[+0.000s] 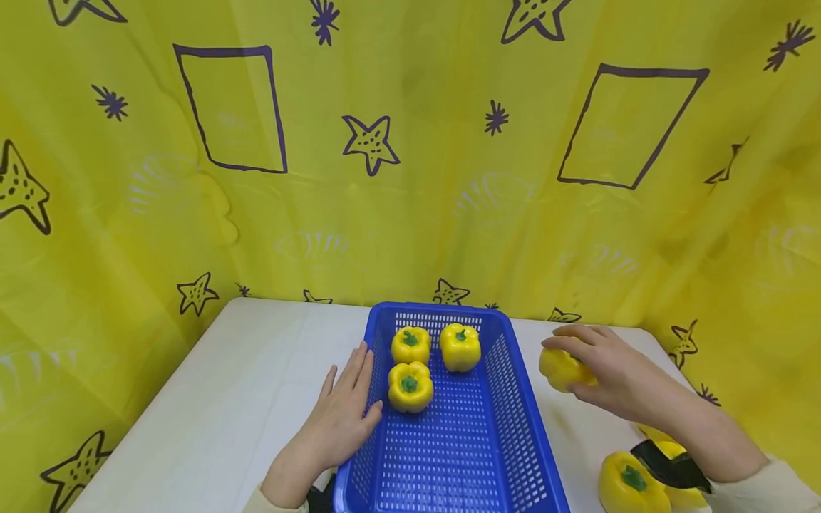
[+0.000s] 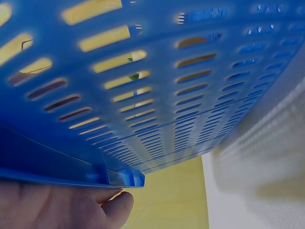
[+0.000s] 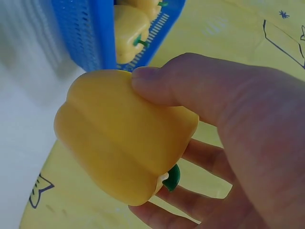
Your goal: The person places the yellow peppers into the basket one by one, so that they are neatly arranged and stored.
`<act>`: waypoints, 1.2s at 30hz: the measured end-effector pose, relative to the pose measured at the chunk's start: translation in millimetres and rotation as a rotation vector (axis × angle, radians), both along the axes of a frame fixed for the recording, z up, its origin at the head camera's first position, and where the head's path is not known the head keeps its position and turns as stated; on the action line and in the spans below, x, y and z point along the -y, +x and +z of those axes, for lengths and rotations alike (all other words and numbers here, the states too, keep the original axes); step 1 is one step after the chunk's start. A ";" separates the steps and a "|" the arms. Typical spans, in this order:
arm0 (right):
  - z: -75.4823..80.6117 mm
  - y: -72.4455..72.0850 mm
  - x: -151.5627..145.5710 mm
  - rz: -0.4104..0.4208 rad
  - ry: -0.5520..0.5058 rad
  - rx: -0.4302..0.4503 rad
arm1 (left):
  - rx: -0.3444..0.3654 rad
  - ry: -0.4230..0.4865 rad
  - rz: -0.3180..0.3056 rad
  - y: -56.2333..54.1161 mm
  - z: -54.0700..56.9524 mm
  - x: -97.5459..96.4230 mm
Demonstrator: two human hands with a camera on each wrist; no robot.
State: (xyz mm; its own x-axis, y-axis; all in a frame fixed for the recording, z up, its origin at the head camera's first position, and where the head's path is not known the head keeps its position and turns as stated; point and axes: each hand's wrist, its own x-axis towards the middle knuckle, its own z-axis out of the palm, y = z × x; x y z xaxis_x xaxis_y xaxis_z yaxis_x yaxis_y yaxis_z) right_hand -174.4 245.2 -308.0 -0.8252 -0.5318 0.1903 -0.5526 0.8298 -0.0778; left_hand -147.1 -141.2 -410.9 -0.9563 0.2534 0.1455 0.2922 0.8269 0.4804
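Observation:
A yellow bell pepper point(image 3: 119, 138) with a green stem is gripped between the thumb and fingers of my right hand point(image 1: 609, 363). That hand holds it above the table, to the right of a blue basket point(image 1: 535, 434). My left hand point(image 1: 343, 410) rests along the basket's left rim with its fingers straight. Inside the basket, toward its far end, sit three yellow peppers: one at the back left point(image 1: 410, 345), one at the back right point(image 1: 460, 348) and another in front point(image 1: 410, 387). The left wrist view looks at the basket's slotted outer wall point(image 2: 157, 95), my left hand point(image 2: 62, 207) against its rim.
More yellow peppers point(image 1: 631, 484) lie on the white table point(image 1: 212, 399) at the lower right, partly hidden by my right forearm and a black wrist strap point(image 1: 670, 463). A yellow curtain point(image 1: 410, 235) with starfish drawings hangs behind the table and along its sides.

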 end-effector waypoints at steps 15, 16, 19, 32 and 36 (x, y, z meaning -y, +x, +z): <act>7.3 -2.6 27.7 0.064 -0.052 -0.014 | 0.002 -0.001 0.007 -0.2 2.3 -1.1; 7.0 -3.0 29.4 0.074 -0.052 -0.022 | 0.002 -0.001 0.007 -0.2 2.0 -1.1; 7.0 -4.2 34.3 0.107 -0.056 -0.050 | 0.000 -0.006 0.007 -0.4 1.4 -1.1; -1.6 -10.4 59.9 0.133 -0.099 0.001 | 0.003 -0.004 0.004 -1.3 1.8 -1.3; -6.0 -12.3 66.2 0.146 -0.104 0.020 | 0.010 -0.003 0.003 -0.2 1.6 -0.2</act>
State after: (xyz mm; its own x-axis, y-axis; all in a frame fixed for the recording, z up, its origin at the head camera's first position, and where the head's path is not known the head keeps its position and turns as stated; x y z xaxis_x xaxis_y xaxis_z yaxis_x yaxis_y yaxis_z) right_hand -186.7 178.9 -314.0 -0.7448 -0.6245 0.2349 -0.6642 0.7276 -0.1716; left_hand -147.3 -141.1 -409.3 -0.9585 0.2512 0.1351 0.2851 0.8290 0.4812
